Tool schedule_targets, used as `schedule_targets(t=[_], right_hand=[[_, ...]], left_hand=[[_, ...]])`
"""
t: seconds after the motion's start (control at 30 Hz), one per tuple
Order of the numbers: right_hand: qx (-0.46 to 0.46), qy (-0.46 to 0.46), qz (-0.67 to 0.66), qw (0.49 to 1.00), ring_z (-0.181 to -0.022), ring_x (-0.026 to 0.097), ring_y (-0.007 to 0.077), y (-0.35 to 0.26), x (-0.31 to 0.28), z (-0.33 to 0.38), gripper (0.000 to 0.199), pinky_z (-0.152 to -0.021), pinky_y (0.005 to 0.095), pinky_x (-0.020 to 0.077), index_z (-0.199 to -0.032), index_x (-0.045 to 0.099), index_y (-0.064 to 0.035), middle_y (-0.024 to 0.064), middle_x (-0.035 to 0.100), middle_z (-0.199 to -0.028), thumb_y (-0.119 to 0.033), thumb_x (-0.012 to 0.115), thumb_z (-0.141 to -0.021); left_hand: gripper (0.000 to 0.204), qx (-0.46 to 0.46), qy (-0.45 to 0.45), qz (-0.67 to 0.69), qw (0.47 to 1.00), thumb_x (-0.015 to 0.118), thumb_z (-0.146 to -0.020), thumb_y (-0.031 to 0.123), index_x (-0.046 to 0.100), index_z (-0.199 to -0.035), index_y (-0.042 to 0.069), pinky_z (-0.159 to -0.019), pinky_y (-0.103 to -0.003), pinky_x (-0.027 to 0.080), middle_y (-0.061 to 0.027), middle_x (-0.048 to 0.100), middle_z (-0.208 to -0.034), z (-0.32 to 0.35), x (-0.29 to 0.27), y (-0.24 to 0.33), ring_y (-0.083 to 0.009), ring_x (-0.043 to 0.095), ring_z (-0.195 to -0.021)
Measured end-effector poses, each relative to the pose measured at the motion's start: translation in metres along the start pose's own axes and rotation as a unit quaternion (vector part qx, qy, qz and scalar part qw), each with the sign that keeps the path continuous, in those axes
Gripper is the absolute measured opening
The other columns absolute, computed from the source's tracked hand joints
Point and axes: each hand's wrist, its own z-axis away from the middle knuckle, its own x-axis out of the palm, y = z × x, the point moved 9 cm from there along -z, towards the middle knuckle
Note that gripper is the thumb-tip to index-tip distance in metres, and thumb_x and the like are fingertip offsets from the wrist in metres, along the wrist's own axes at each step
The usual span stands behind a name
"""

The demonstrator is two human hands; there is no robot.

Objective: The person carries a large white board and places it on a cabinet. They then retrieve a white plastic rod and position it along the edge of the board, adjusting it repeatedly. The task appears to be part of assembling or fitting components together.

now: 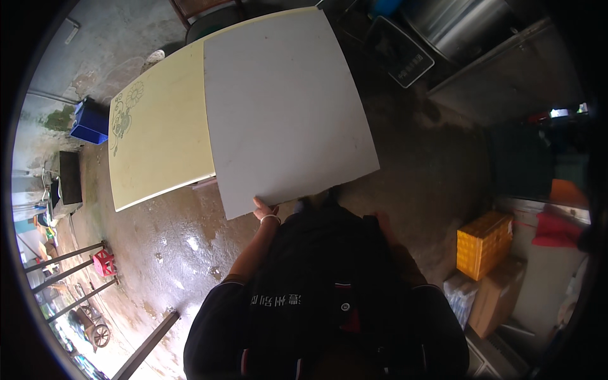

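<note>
A large flat light-grey board (pixel 288 107) lies over the right part of a pale yellow tabletop (pixel 164 120) and juts past its near edge toward my body. My left hand (pixel 266 211), with a pale band at the wrist, pinches the board's near edge close to its left corner. The thumb shows at the edge; the other fingers are partly hidden. My right hand (pixel 381 220) hangs in shadow beside my dark clothing, apart from the board, its fingers not clearly visible. Grey flower line drawings mark the tabletop's left end.
A chair (pixel 206 12) stands behind the table. To the left are a blue bin (pixel 90 123) and a small red stool (pixel 104 262). On the right sit a yellow crate (pixel 484 244) and a cardboard box (pixel 498 296). A dark sign (pixel 400 52) leans beyond the table. The floor looks wet.
</note>
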Motion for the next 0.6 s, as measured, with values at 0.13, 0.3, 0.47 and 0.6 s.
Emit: schedule_targets(t=[0.13,0.3,0.47,0.6], right_hand=[[0.031,0.003,-0.008,0.999,-0.074,0.057,0.0362,-0.002,-0.004,0.002,0.037,-0.065,0.0462,0.0418,-0.076,0.059,0.002,0.0202,0.058,-0.078,-0.034,0.052,-0.08],[0.011,0.029,-0.016,0.999,-0.072,0.056,0.0348,-0.009,-0.009,0.003,0.037,-0.064,0.0458,0.0417,-0.075,0.059,0.0022,0.0193,0.057,-0.076,-0.034,0.054,-0.079],[0.04,0.014,-0.019,0.999,-0.069,0.057,0.0338,0.019,0.006,-0.005,0.034,-0.064,0.0463,0.0426,-0.075,0.061,0.0008,0.018,0.059,-0.075,-0.033,0.054,-0.079],[-0.201,0.029,0.228,0.952,-0.083,0.054,0.0269,-0.007,0.032,0.008,0.025,-0.077,0.044,0.0417,-0.083,0.063,-0.0086,0.0133,0.057,-0.085,-0.024,0.045,-0.088]], left_hand=[[0.073,-0.005,0.012,-0.012,1.0,0.047,-0.083,0.063,0.048,-0.114,-0.003,-0.052,-0.037,0.054,-0.0161,0.059,-0.096,-0.003,-0.002,-0.001,-0.0283,0.062,-0.071],[0.071,-0.001,0.015,-0.006,1.0,0.047,-0.082,0.063,0.05,-0.112,-0.001,-0.055,-0.04,0.057,-0.0164,0.062,-0.094,-0.001,0.0,0.001,-0.0306,0.063,-0.073],[0.068,-0.028,0.028,-0.003,0.999,0.051,-0.082,0.059,0.046,-0.12,0.003,-0.056,-0.039,0.054,-0.014,0.056,-0.11,0.0,-0.002,-0.001,-0.0295,0.061,-0.08],[0.066,-0.05,0.001,0.061,0.997,0.062,-0.078,0.052,0.047,-0.12,0.003,-0.056,-0.039,0.052,-0.0158,0.056,-0.114,0.003,-0.009,-0.004,-0.0336,0.06,-0.085]])
